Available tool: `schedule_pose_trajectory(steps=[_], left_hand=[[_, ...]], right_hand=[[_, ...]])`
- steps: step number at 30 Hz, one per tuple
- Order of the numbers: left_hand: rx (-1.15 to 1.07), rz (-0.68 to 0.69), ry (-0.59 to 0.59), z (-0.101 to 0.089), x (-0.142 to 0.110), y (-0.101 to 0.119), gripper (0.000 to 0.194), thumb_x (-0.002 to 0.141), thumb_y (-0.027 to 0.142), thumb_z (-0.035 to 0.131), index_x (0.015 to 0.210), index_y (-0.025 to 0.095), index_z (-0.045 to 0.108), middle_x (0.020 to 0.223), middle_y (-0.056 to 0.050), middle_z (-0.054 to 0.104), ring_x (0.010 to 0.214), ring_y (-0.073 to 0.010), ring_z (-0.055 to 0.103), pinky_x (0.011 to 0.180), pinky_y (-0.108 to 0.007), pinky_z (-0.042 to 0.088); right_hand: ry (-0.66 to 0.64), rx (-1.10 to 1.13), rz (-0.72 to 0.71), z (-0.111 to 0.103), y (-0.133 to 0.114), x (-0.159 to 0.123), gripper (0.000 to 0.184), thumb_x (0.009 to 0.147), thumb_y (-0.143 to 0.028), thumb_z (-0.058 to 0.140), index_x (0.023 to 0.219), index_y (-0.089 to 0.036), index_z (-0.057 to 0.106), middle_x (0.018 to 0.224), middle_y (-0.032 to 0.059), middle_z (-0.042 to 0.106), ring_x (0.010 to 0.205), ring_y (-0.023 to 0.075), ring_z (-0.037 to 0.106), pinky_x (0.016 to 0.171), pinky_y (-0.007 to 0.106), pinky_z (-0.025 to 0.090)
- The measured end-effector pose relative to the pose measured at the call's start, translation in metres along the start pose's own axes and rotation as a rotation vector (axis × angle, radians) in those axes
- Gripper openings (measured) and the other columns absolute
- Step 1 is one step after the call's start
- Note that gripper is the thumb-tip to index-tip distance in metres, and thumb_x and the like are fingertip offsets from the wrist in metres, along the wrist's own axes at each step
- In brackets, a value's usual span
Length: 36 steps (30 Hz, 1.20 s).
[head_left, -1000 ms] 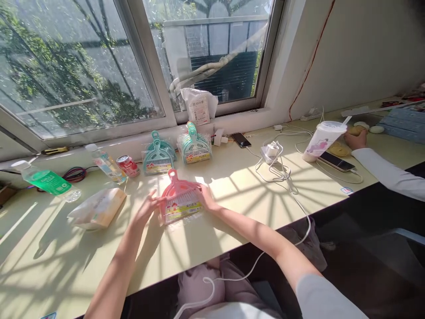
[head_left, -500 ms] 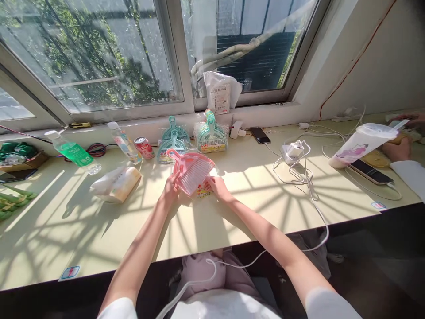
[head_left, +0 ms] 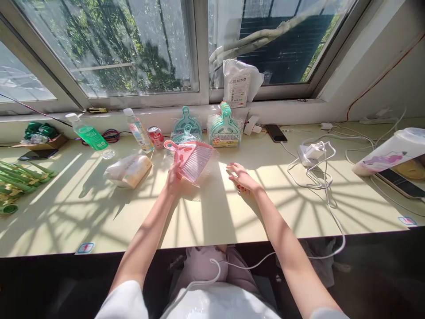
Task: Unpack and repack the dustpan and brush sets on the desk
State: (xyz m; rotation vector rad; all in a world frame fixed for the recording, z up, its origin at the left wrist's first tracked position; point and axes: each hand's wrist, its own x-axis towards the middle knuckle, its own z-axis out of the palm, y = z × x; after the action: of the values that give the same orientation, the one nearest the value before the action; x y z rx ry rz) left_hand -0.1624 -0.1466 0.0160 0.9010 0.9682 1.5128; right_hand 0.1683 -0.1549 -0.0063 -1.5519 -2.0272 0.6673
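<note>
My left hand (head_left: 174,175) grips the lower left side of a pink dustpan-and-brush set (head_left: 195,160) in clear plastic wrap, tilted above the table. The set's handle points up and left, and pale bristles face me. To the right, my right hand (head_left: 243,176) is apart from the set, fingers stretched out and parted low over the table. Under its palm shows a small red-and-yellow printed card (head_left: 243,189), mostly covered; whether the hand touches it is unclear. Behind stand green dustpan sets (head_left: 186,122), and a stack of several more green dustpan sets (head_left: 226,128).
On the left are a tissue pack (head_left: 129,172), a green drink bottle (head_left: 91,136), another bottle (head_left: 137,129), a red can (head_left: 156,137) and bamboo stalks (head_left: 20,179). On the right lie a phone (head_left: 275,133), white cables with a charger (head_left: 314,151), and a tilted cup (head_left: 388,153).
My right hand has left the pink set and moved right, its fingers now stretched out. The printed card has shifted right along with it. My left hand still holds the set. The view has shifted.
</note>
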Motion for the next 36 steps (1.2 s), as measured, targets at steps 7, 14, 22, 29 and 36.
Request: schedule_pose_trajectory(steps=[7, 14, 22, 29, 36], left_hand=[[0.050, 0.000, -0.090, 0.006, -0.012, 0.005, 0.069, 0.089, 0.058, 0.086, 0.141, 0.014, 0.074, 0.142, -0.017, 0.078, 0.148, -0.0403, 0.062, 0.121, -0.050, 0.052], [0.002, -0.099, -0.155, 0.025, -0.026, -0.001, 0.066, 0.088, 0.053, 0.088, 0.146, 0.025, 0.072, 0.149, -0.012, 0.076, 0.150, -0.0407, 0.062, 0.117, -0.050, 0.057], [-0.052, -0.155, -0.267, 0.025, -0.024, -0.010, 0.067, 0.086, 0.049, 0.090, 0.145, 0.025, 0.070, 0.142, -0.013, 0.078, 0.138, -0.0389, 0.069, 0.113, -0.054, 0.058], [0.207, -0.244, -0.150, 0.018, -0.021, -0.016, 0.056, 0.091, 0.072, 0.078, 0.112, 0.021, 0.082, 0.101, -0.016, 0.083, 0.110, -0.0389, 0.079, 0.095, -0.052, 0.066], [0.180, -0.095, 0.552, -0.037, 0.010, 0.044, 0.043, 0.117, 0.051, 0.047, 0.135, 0.018, 0.067, 0.122, -0.015, 0.082, 0.121, -0.0289, 0.080, 0.101, -0.043, 0.064]], right_hand=[[0.751, 0.039, 0.230, -0.045, 0.049, 0.005, 0.037, 0.099, -0.018, 0.042, 0.120, -0.021, 0.073, 0.143, 0.0196, 0.067, 0.147, 0.0319, 0.058, 0.130, 0.060, 0.041], [0.320, 0.806, 0.061, 0.010, -0.048, -0.002, 0.033, 0.092, -0.054, 0.075, 0.105, -0.024, 0.074, 0.090, 0.0063, 0.079, 0.089, 0.0282, 0.079, 0.096, 0.050, 0.069], [0.162, 1.141, 0.274, 0.027, -0.054, 0.002, 0.051, 0.075, -0.054, 0.099, 0.101, -0.026, 0.066, 0.094, 0.0066, 0.081, 0.105, 0.0310, 0.084, 0.112, 0.055, 0.066], [0.171, 1.149, 0.297, 0.025, -0.049, 0.001, 0.052, 0.069, -0.046, 0.105, 0.103, -0.025, 0.071, 0.087, 0.0065, 0.082, 0.089, 0.0293, 0.083, 0.094, 0.051, 0.073], [0.259, 1.149, 0.285, -0.002, -0.035, 0.004, 0.049, 0.070, -0.038, 0.106, 0.102, -0.021, 0.072, 0.086, 0.0050, 0.081, 0.085, 0.0277, 0.084, 0.092, 0.051, 0.075]])
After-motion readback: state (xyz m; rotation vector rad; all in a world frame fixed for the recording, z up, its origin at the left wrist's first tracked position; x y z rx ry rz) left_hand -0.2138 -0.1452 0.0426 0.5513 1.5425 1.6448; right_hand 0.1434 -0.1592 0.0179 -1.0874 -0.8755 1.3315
